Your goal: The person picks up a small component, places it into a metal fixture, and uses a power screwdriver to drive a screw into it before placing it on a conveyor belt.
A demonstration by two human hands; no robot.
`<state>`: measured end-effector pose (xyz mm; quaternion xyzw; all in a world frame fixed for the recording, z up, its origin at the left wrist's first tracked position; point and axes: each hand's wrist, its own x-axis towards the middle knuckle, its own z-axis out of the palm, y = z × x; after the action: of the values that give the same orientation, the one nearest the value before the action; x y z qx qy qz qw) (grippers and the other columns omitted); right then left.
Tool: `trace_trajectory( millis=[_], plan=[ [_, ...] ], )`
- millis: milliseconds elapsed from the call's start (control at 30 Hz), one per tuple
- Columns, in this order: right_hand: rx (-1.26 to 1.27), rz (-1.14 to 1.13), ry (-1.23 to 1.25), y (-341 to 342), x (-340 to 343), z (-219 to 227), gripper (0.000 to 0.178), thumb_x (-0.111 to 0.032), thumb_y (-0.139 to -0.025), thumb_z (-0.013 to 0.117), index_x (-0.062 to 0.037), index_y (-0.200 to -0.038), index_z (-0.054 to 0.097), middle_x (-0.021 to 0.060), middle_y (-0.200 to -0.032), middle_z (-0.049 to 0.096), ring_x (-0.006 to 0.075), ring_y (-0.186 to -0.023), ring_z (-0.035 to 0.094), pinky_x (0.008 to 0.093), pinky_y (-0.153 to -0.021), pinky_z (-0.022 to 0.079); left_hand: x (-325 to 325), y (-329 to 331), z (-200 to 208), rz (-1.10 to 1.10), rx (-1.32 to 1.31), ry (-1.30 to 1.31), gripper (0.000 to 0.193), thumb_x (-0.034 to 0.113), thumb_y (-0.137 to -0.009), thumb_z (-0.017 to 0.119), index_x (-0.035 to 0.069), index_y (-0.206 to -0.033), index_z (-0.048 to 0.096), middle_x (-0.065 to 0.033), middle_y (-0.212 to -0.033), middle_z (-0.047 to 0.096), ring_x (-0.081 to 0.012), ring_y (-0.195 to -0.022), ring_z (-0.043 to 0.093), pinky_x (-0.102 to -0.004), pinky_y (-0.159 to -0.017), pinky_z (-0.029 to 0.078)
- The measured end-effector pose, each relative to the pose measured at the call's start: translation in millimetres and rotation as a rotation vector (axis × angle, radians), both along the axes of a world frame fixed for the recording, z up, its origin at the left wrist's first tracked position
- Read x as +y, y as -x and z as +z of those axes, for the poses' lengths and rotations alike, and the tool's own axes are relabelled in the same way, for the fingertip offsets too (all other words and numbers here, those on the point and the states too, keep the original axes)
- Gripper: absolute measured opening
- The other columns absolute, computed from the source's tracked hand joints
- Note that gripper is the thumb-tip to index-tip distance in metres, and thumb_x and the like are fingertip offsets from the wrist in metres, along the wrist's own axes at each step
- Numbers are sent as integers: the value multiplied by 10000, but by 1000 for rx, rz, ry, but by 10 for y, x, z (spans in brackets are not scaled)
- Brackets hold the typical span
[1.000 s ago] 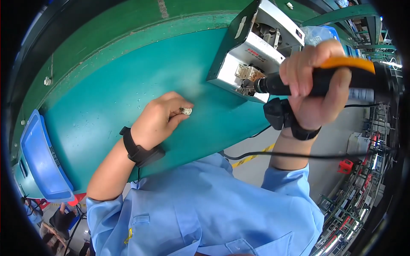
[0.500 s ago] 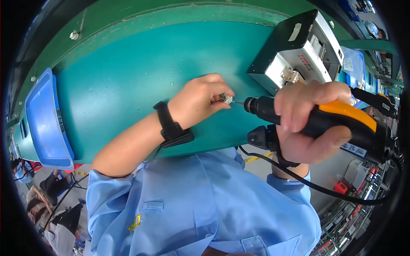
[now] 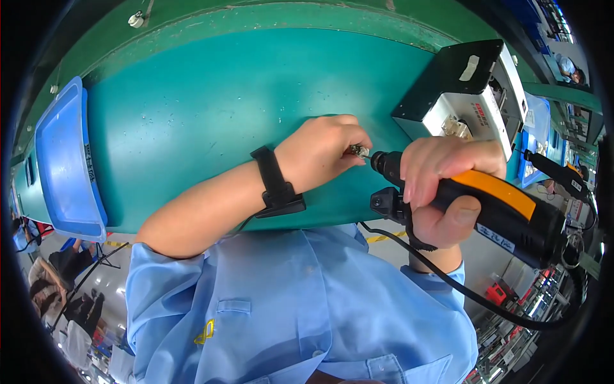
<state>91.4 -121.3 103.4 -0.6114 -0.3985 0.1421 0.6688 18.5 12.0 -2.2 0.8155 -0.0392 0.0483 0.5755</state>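
Between the thumb and fingers of my left hand (image 3: 325,148) is a small metal part (image 3: 360,152), mostly covered by the fingertips. My right hand (image 3: 448,185) wraps round a black and orange electric screwdriver (image 3: 492,192), held nearly level. Its nose points left at the metal part, and the bit reaches it or comes very close; I cannot tell whether they touch. Both hands are above the green mat, left of a black and silver box-shaped machine (image 3: 460,96).
A blue tray (image 3: 67,166) lies at the left end of the green mat (image 3: 211,102). The screwdriver's black cable (image 3: 473,294) loops down at the right. Another screwdriver (image 3: 563,173) and a blue bin (image 3: 534,160) are at the far right. People sit beyond the left edge.
The screwdriver and the metal part have come closer together, with less of the bit showing. My left hand has shifted right and the right hand slightly left. The view has moved a little.
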Motion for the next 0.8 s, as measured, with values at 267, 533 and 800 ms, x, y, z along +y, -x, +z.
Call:
trace_trajectory(
  millis=[267,533,800],
  plan=[
    [59,33,-366,-77,-77,-78,448,-421,-878,618,-37,-1023,438,23,-653,523,120,-549,520,258,-503,402,115,33,2,39,-54,-176,143,71,-757,690,56,-886,631,-113,-852,596,-309,-770,601,-400,-672,493],
    [17,-95,-520,-169,-417,219,456,-499,-899,549,-76,-1045,458,-24,-616,451,73,-521,449,214,-536,325,1415,-540,297,622,-155,-587,374,208,-729,727,44,-1051,633,-180,-993,586,-357,-922,581,-427,-832,486],
    [-18,-221,-432,-178,-639,181,420,-459,-901,566,-66,-1017,476,-29,-614,418,63,-545,415,222,-549,302,2775,36,365,863,293,-1019,473,163,-711,733,108,-1160,597,-151,-1164,602,-311,-1032,589,-387,-909,470]
  ],
)
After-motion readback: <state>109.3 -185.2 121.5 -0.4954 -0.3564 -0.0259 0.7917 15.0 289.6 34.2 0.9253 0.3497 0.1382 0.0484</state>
